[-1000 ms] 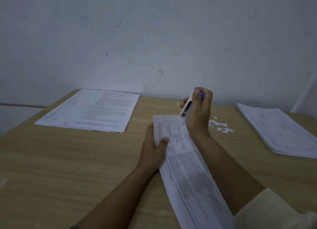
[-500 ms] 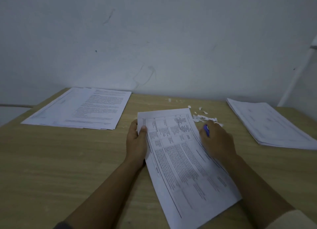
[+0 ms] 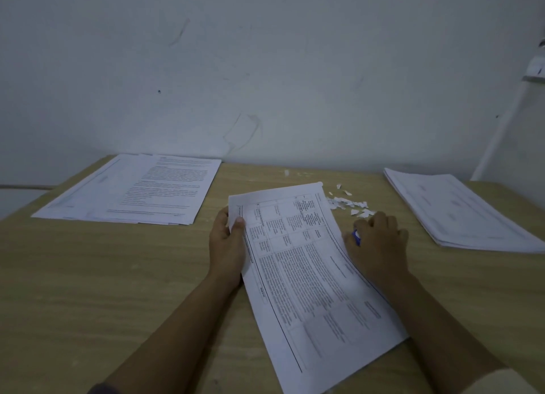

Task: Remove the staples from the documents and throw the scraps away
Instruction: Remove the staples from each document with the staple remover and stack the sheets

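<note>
Head: left hand (image 3: 226,246) on document (image 3: 306,278) edge

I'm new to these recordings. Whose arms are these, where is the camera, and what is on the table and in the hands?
No machine here: these are a person's two bare arms, seen from a wide-angle camera worn on the head, looking forward and down. Every picture comes from that camera. On the wooden table lie a spread stack of printed papers at the left, a neater stack at the right, and small white paper scraps beyond the right hand. The left hand pinches the edge of a printed document in the middle, thumb on top. The right hand lies at the document's other edge, its grip closed round a small tool; only a blue tip shows.
</note>
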